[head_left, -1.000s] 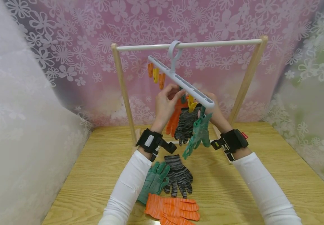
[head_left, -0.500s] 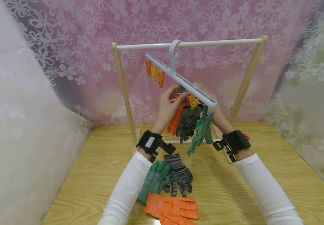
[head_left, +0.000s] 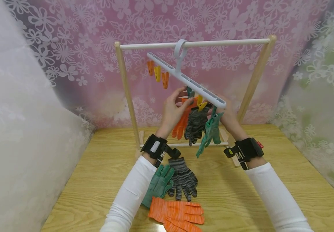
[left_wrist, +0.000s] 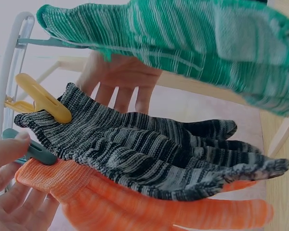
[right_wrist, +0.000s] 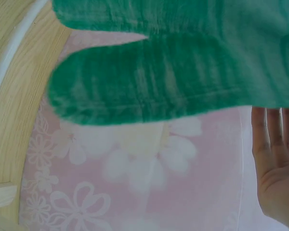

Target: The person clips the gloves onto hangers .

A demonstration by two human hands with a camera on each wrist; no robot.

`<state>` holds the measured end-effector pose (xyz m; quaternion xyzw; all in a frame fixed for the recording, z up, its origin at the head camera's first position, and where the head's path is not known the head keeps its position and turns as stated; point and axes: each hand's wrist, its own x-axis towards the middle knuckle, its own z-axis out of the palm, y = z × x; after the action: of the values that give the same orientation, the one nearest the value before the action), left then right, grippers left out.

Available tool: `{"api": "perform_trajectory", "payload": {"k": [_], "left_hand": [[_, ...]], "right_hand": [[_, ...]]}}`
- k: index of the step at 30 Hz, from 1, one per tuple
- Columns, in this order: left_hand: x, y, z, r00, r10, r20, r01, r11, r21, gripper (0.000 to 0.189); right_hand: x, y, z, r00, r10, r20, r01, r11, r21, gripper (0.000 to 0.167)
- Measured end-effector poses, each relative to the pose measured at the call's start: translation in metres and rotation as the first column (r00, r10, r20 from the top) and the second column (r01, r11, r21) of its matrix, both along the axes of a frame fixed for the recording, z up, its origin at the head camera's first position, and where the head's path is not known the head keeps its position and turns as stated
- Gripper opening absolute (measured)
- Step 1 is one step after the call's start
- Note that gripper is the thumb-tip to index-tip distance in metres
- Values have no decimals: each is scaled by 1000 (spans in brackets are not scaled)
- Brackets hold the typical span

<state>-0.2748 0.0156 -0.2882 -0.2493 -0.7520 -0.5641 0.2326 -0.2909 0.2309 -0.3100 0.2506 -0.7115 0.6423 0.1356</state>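
A white hanger [head_left: 199, 87] carries clothespins, with three gloves hanging from its near half. My left hand [head_left: 172, 106] pinches the dark green clothespin [left_wrist: 37, 150] that bites the cuff of an orange glove [left_wrist: 111, 202], thumb on one side and fingers behind. Beside it a yellow clothespin [left_wrist: 48, 102] holds a black-and-grey striped glove [left_wrist: 130, 154]. Nearest the hanger's end hangs a green glove [head_left: 211, 130]. My right hand [head_left: 227, 112] is behind that end, partly hidden; the right wrist view shows its fingers [right_wrist: 275, 132] extended next to the green glove.
A wooden rack with a white rod [head_left: 227, 43] bears the hanger. Orange and yellow clothespins [head_left: 157, 74] hang at its far end. On the table [head_left: 97, 180] lie a green glove [head_left: 158, 183], a striped glove [head_left: 182, 178] and orange gloves [head_left: 175, 212].
The hanger has turned, its near end swinging right and its far end left. The hanging gloves have shifted right with it. My right hand has moved slightly right; the left keeps near the green clothespin.
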Motion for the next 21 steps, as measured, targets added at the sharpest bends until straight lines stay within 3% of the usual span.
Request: {"api": "perform_trajectory", "payload": {"k": [4,11,19,21], "left_hand": [[-1,0,-5,1000,-4,-18,4,1000,2,51],[-4,-3,-17,1000,-11,-20,12,998,55,43],[-3,-1,-26,997,56,-52,-50,993,106,35],[-4,0,-27,996,67,-61,-61,993,105,35]], "right_hand": [[6,7,0,999,-13,-52,12,1000,-11,25],[16,19,-10,976,-164,-142,158,986,-54,26],[26,32,-28,964,-189,-189,134,953,-271,23],[30,34,-31,951,-234,-202,171,943,-286,22]]}}
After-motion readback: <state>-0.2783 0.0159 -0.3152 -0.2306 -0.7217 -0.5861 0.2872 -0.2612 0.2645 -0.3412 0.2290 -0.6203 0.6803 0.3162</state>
